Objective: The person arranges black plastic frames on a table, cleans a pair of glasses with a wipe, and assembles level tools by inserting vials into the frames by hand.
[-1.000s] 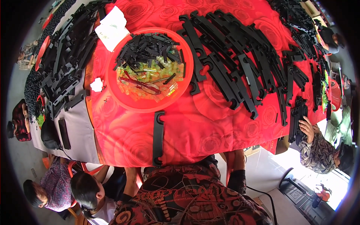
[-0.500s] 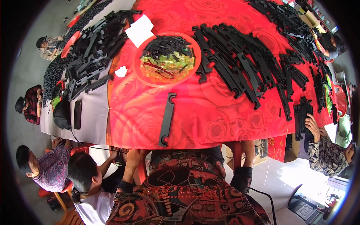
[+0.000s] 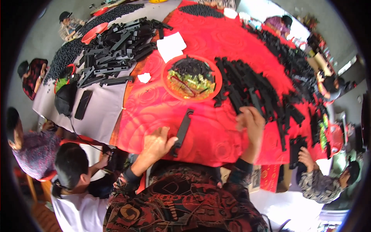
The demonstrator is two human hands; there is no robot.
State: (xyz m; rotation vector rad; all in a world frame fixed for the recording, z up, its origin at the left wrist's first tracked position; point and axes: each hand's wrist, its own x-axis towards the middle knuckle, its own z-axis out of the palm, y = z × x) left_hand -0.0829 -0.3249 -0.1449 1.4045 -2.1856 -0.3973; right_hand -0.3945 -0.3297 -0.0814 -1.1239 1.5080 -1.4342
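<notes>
A long black plastic strip [image 3: 183, 131] with a hook-shaped notch at its end lies on the red tablecloth in front of me. My left hand [image 3: 155, 144] is just left of its near end, thumb and index finger apart, with nothing seen in it. My right hand [image 3: 252, 125] is raised at the near edge of a pile of similar black strips [image 3: 251, 87]. Its fingers are spread, slightly blurred, and hold nothing I can see. Beyond the single strip sits an orange-red basin [image 3: 164, 79] with small black pieces and yellow-green pieces.
Another heap of black strips [image 3: 116, 46] covers the grey cloth at left, near a black cap [image 3: 65, 98] and a phone [image 3: 83, 105]. White paper [image 3: 171, 46] lies behind the basin. People sit around the table; at right, another person's hand [image 3: 306, 158] touches black strips.
Both my hands have come up from below the table edge to over the cloth, the left beside the single strip, the right toward the pile. The whole view has shifted.
</notes>
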